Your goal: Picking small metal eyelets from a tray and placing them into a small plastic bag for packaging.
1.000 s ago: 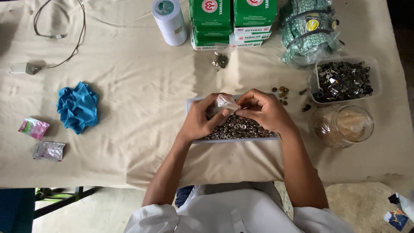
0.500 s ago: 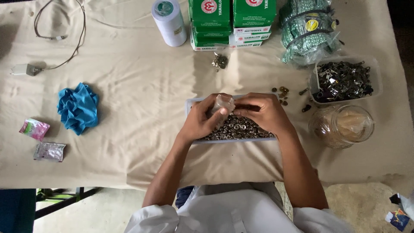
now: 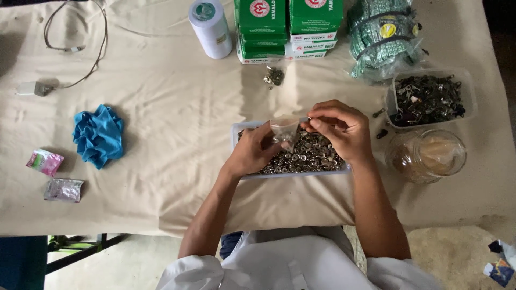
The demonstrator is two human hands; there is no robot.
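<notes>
Left side of the table: a crumpled blue cloth and two small foil packets lie apart from the work; near centre the left hand pinches a small clear plastic bag by its edge, fingers closed on it, over a shallow tray of round metal snap buttons. The right hand has its fingertips drawn together at the bag's mouth; whether they hold a button I cannot tell. Judged progress: bag looks nearly empty, tray well stocked, so filling appears early; one filled bag lies near the green boxes.
</notes>
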